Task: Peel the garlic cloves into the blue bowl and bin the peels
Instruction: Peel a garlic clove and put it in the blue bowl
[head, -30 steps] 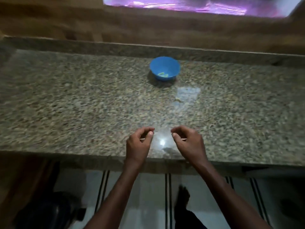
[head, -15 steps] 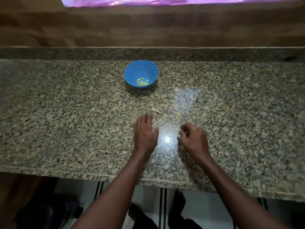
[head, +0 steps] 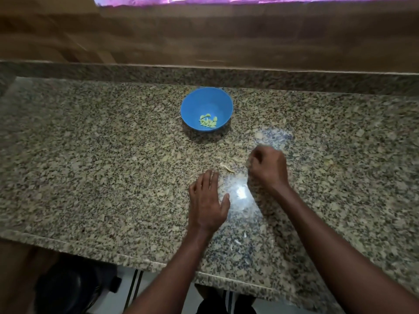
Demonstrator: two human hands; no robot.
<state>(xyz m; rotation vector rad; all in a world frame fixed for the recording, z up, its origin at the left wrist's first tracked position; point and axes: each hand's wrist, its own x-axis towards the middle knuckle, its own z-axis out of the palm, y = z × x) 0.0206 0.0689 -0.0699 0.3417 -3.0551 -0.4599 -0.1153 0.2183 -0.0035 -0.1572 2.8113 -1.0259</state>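
Note:
The blue bowl point(head: 206, 103) stands toward the back of the granite counter point(head: 90, 166), with several pale green peeled garlic cloves point(head: 208, 121) in its bottom. A pale strip of garlic peel point(head: 226, 167) lies loose on the counter between my hands. My left hand point(head: 207, 200) rests flat on the counter, fingers straight, just below and left of that peel. My right hand point(head: 267, 168) is blurred, just right of the peel, with its fingers curled tight into a pinch round small bits of peel. The back of the hand hides most of what it holds.
Tiny white peel scraps point(head: 238, 242) lie near the counter's front edge point(head: 136, 260). A raised granite ledge point(head: 226, 75) and a wooden wall run behind the bowl. Below the counter edge are a dark object point(head: 68, 291) and striped floor.
My left hand went from pinched to flat on the counter. My right hand moved forward and right, staying curled. The view dipped, so bowl and cloves show more from above.

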